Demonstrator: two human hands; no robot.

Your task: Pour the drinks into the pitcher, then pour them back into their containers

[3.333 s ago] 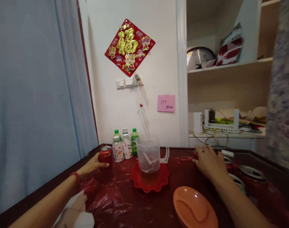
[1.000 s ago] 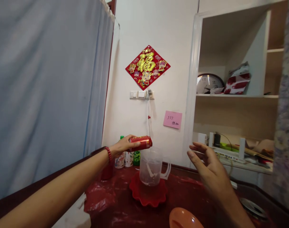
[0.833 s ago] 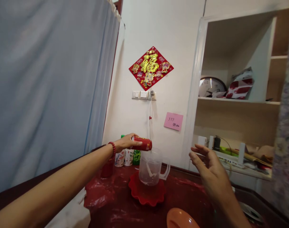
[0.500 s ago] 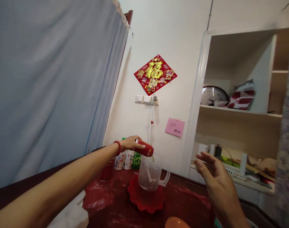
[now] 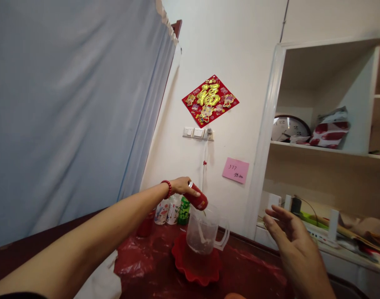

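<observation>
My left hand (image 5: 181, 186) grips a red drink can (image 5: 198, 198), tipped steeply with its lower end over a clear plastic pitcher (image 5: 202, 232). A thin stream of liquid runs from the can into the pitcher. The pitcher stands upright on a red plate with a wavy rim (image 5: 198, 272), its handle to the right. My right hand (image 5: 289, 236) hovers at the right with fingers apart, holding nothing and well clear of the pitcher.
Behind the left wrist stand white patterned bottles (image 5: 173, 211), a green can (image 5: 183, 211) and a red container (image 5: 145, 224). A dark red table (image 5: 249, 278) lies below, partly under clear plastic. Shelves (image 5: 327, 149) fill the right; a blue curtain (image 5: 71, 104) hangs left.
The can is tipped a little more steeply over the pitcher. The view has shifted slightly, so the scene sits further right and lower. My right hand remains open.
</observation>
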